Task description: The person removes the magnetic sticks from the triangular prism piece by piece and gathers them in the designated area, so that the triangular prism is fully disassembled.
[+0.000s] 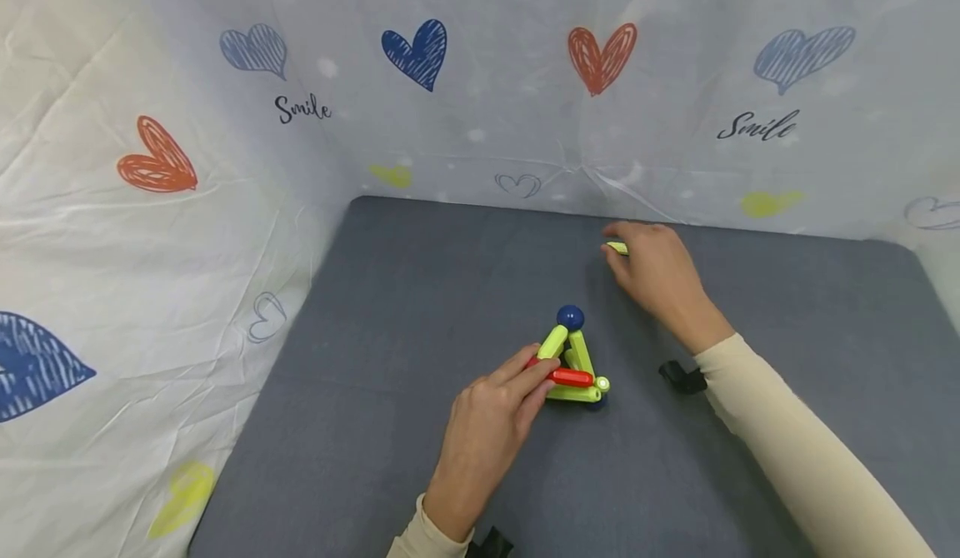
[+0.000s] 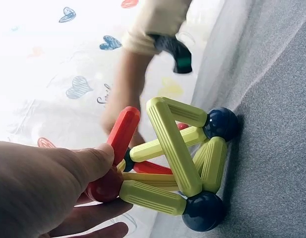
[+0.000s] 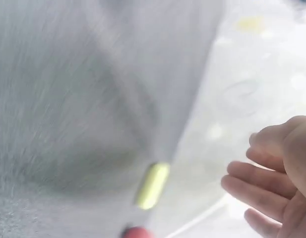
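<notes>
My left hand (image 1: 483, 425) grips a frame of magnetic sticks and balls by a red ball (image 2: 105, 187), its thumb right at the red stick (image 2: 125, 130). Yellow-green sticks (image 2: 152, 197) join at dark blue balls (image 2: 204, 211), two of them close to the grey cloth in the left wrist view. Another blue ball (image 1: 570, 317) tops the frame's far end. My right hand (image 1: 663, 279) reaches to the table's back, fingers spread and holding nothing. Near its fingertips lies a loose yellow-green stick (image 3: 153, 186), with part of a red ball (image 3: 137, 233) close by.
Grey cloth covers the table (image 1: 390, 291). A white curtain (image 1: 495, 125) printed with hearts and "Smile" hangs behind its back edge and along the left side. Black straps (image 1: 682, 376) sit at both wrists.
</notes>
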`<state>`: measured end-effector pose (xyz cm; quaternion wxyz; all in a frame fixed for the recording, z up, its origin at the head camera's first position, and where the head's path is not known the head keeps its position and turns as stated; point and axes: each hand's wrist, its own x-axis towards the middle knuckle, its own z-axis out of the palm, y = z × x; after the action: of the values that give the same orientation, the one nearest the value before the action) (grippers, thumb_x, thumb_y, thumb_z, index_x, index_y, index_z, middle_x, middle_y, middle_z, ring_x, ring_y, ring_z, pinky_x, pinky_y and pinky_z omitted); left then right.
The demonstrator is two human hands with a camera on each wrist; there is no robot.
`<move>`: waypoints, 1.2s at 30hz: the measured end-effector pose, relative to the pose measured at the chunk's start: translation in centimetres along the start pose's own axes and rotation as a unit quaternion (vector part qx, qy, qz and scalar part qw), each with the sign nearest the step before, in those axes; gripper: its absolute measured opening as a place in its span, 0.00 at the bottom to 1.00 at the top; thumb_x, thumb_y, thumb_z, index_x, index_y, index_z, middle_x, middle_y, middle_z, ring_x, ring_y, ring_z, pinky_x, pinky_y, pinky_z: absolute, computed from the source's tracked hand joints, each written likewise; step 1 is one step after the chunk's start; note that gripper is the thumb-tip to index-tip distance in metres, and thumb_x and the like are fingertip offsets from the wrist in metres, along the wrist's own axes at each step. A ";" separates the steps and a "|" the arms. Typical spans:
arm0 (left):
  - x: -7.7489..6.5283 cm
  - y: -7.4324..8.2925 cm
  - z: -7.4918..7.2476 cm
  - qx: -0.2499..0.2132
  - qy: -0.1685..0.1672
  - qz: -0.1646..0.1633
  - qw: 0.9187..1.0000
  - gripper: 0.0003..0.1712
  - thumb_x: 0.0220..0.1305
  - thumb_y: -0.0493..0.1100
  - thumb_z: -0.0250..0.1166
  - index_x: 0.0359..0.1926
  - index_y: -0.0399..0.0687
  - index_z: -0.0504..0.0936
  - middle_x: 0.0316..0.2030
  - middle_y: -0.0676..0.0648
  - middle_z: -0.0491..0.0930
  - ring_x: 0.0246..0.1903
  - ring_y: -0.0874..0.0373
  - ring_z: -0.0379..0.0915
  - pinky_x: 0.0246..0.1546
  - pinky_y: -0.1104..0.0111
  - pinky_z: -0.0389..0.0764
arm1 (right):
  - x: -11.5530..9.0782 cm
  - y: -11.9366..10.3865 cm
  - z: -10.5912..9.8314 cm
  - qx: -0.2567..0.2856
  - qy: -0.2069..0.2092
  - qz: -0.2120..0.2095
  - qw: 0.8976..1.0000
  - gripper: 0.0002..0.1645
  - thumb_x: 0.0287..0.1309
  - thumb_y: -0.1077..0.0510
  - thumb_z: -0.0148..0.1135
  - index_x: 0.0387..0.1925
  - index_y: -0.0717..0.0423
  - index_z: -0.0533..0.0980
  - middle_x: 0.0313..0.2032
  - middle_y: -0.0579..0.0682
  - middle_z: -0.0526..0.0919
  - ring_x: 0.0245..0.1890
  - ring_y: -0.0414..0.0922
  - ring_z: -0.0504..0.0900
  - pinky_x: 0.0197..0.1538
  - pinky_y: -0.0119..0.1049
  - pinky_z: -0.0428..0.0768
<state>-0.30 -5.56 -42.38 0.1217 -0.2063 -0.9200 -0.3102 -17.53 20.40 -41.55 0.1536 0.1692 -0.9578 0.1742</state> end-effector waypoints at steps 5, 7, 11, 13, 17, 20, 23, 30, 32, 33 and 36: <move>0.0 -0.1 -0.1 0.009 0.003 -0.004 1.000 0.20 0.68 0.48 0.76 0.60 0.60 0.89 0.63 0.50 0.83 0.48 0.57 0.89 0.43 0.62 0.89 | -2.5 -3.6 -2.8 0.034 -0.016 0.003 0.999 0.17 0.74 0.54 0.65 0.57 0.57 0.84 0.49 0.55 0.90 0.30 0.50 0.85 0.35 0.50 0.83; -0.1 -0.2 -0.1 0.010 0.005 -0.004 1.000 0.20 0.67 0.48 0.76 0.60 0.60 0.89 0.63 0.50 0.84 0.48 0.57 0.89 0.43 0.62 0.89 | -3.9 -4.5 -3.4 0.050 -0.031 0.007 0.998 0.17 0.74 0.52 0.65 0.58 0.55 0.84 0.50 0.52 0.90 0.26 0.45 0.83 0.30 0.47 0.82; -0.1 -0.1 0.0 0.005 0.002 -0.002 1.000 0.21 0.67 0.47 0.76 0.60 0.60 0.89 0.63 0.50 0.83 0.48 0.58 0.89 0.43 0.64 0.89 | -7.1 -5.9 -4.2 0.087 -0.044 -0.006 0.995 0.17 0.74 0.50 0.67 0.58 0.52 0.85 0.51 0.49 0.90 0.35 0.45 0.88 0.39 0.49 0.86; -0.1 -0.1 0.0 0.003 -0.001 0.000 1.000 0.21 0.68 0.47 0.75 0.61 0.60 0.89 0.64 0.50 0.83 0.49 0.58 0.88 0.43 0.64 0.89 | -8.6 -6.6 -4.5 0.103 -0.046 -0.017 0.993 0.17 0.73 0.50 0.68 0.58 0.51 0.85 0.52 0.47 0.90 0.44 0.47 0.89 0.46 0.53 0.86; -0.1 0.0 0.0 0.004 0.001 0.002 1.000 0.21 0.67 0.47 0.76 0.61 0.59 0.89 0.64 0.49 0.83 0.49 0.57 0.88 0.43 0.64 0.89 | -11.0 -7.7 -4.9 0.119 -0.049 -0.040 0.991 0.19 0.69 0.50 0.72 0.57 0.49 0.85 0.52 0.45 0.89 0.51 0.48 0.89 0.52 0.55 0.86; -0.1 0.0 0.0 0.003 0.002 0.003 1.000 0.21 0.67 0.47 0.76 0.61 0.59 0.89 0.64 0.49 0.83 0.49 0.57 0.88 0.43 0.64 0.89 | -12.3 -8.3 -4.8 0.117 -0.048 -0.058 0.990 0.21 0.64 0.51 0.77 0.56 0.49 0.85 0.51 0.44 0.90 0.50 0.46 0.89 0.52 0.53 0.87; 0.0 0.0 0.0 0.003 0.003 0.005 1.000 0.20 0.68 0.47 0.75 0.60 0.59 0.89 0.64 0.50 0.83 0.49 0.58 0.88 0.43 0.65 0.89 | -13.2 -8.7 -4.4 0.115 -0.048 -0.077 0.989 0.23 0.61 0.50 0.79 0.56 0.50 0.85 0.50 0.44 0.90 0.49 0.45 0.89 0.52 0.52 0.87; -0.1 -0.1 0.1 0.004 0.006 0.009 1.000 0.20 0.68 0.46 0.75 0.60 0.58 0.89 0.64 0.49 0.83 0.50 0.58 0.88 0.44 0.65 0.89 | -13.8 -9.5 -3.2 0.124 -0.037 -0.094 0.987 0.22 0.60 0.49 0.80 0.54 0.50 0.85 0.47 0.43 0.89 0.47 0.44 0.88 0.53 0.50 0.86; -0.1 -0.1 0.1 0.005 0.007 0.010 1.000 0.20 0.68 0.46 0.75 0.60 0.58 0.89 0.64 0.49 0.83 0.50 0.58 0.88 0.44 0.65 0.88 | -13.8 -9.7 -2.9 0.123 -0.035 -0.091 0.988 0.22 0.60 0.49 0.80 0.53 0.48 0.84 0.46 0.42 0.89 0.46 0.43 0.87 0.53 0.50 0.86; -0.1 -0.1 0.1 0.006 0.008 0.011 1.000 0.20 0.68 0.46 0.75 0.60 0.58 0.89 0.64 0.49 0.83 0.50 0.58 0.88 0.44 0.65 0.88 | -13.9 -9.8 -2.7 0.123 -0.033 -0.090 0.988 0.21 0.61 0.48 0.79 0.52 0.48 0.84 0.46 0.42 0.89 0.46 0.43 0.87 0.52 0.49 0.86; -0.1 -0.1 0.2 0.004 0.011 0.011 1.000 0.20 0.68 0.46 0.75 0.60 0.58 0.89 0.63 0.49 0.83 0.50 0.58 0.88 0.43 0.65 0.88 | -13.9 -10.0 -2.5 0.118 -0.025 -0.093 0.988 0.20 0.69 0.40 0.69 0.51 0.48 0.84 0.45 0.42 0.89 0.45 0.42 0.87 0.51 0.48 0.86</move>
<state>-0.26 -5.57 -42.61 0.1363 -0.2120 -0.9177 -0.3071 -0.75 16.33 -41.45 0.1238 0.2786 -0.9142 0.2671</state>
